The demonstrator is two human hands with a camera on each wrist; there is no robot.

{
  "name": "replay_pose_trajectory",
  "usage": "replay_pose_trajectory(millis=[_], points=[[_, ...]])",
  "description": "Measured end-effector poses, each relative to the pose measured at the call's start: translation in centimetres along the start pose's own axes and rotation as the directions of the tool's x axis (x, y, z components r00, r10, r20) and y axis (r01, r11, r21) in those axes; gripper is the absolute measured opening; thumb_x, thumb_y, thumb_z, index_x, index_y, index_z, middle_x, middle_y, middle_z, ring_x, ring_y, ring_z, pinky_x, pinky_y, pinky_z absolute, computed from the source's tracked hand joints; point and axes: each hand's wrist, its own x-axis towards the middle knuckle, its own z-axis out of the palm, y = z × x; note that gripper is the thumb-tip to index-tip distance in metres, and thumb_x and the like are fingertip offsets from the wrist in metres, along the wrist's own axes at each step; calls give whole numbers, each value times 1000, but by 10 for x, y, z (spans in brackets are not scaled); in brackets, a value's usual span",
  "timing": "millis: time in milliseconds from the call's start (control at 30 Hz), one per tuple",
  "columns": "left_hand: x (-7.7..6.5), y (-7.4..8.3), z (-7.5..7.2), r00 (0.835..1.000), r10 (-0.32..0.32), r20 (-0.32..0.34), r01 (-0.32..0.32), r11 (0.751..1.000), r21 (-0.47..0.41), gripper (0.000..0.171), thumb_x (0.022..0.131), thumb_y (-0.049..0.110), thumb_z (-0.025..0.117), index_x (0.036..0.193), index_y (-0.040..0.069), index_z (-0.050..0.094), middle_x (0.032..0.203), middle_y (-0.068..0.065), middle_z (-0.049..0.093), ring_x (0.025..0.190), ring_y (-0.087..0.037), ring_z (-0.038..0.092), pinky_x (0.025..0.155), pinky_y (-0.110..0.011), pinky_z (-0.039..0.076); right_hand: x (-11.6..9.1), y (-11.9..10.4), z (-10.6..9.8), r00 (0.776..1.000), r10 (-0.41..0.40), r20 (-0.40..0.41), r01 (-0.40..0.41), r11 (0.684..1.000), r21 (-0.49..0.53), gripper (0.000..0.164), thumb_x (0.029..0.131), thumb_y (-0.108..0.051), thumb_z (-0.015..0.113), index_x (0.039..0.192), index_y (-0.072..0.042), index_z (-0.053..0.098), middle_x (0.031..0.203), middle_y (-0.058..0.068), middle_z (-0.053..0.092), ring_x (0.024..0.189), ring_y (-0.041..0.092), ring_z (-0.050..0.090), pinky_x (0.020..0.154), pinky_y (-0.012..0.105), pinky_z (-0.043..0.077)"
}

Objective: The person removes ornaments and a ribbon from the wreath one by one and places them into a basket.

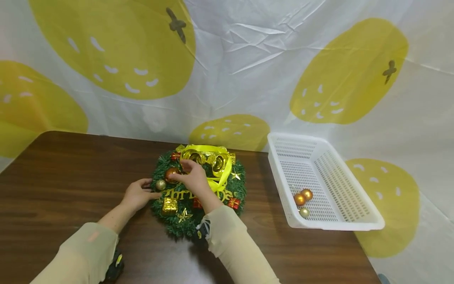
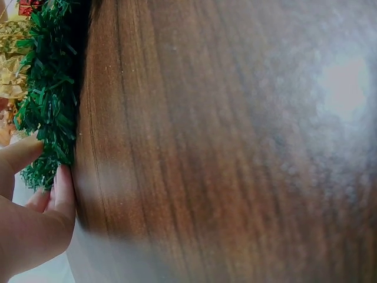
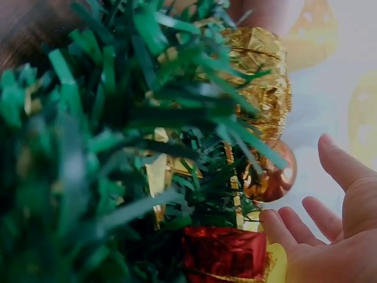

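Observation:
A green Christmas wreath (image 1: 170, 227) lies on the brown table, dressed with gold bells (image 1: 219, 162), a yellow ribbon (image 1: 203, 148), gold lettering, stars and small wrapped boxes. My left hand (image 1: 137, 196) grips its left edge. In the left wrist view the thumb lies on the near face of the greenery (image 2: 53, 88), with the other fingers behind it. Over the wreath's middle, my right hand (image 1: 196, 180) has its thumb and fingers spread beside a copper-orange ball (image 1: 172, 175). The right wrist view shows that ball (image 3: 277, 174) with the hand (image 3: 336, 236) around no object.
A white plastic basket (image 1: 283, 193) stands to the right, with two orange balls (image 1: 300, 198) and a pale gold ball (image 1: 304, 212) inside. Behind the table (image 1: 81, 169) hangs a white cloth (image 1: 227, 86) printed with yellow fruit shapes.

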Motion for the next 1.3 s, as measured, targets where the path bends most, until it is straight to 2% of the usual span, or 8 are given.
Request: replay_pose_trajectory(millis=[233,633,867,1300], points=[[-1,3,1,1000,-5,1,5,1000,-3,73,86,16,66,141,-12,27,141,-35,33,125,-47,41,100,-52,42,3,3,6,1000,-12,9,12,999,-42,63,81,-26,74,136,-11,49,138,7,52,126,25,50,98,41,48],[-4,4,1,1000,-6,-7,6,1000,7,72,86,16,66,141,-12,28,140,-35,35,125,-47,42,99,-52,43,4,4,11,999,-42,14,43,994,-102,55,80,-20,74,130,-6,55,124,10,61,106,23,61,84,33,53],[-5,5,-1,1000,-11,-11,12,1000,7,72,86,15,66,141,-12,28,139,-35,35,124,-47,42,99,-52,43,6,4,16,999,-35,7,36,991,-128,52,81,-18,74,129,-7,56,123,8,62,107,23,61,85,33,53],[-5,4,0,1000,-14,-8,14,1000,8,72,87,16,65,141,-11,28,140,-35,34,125,-47,41,99,-53,42,5,3,11,999,-47,-15,45,995,-88,47,81,-19,73,125,-9,60,122,9,62,103,22,62,77,30,55]])
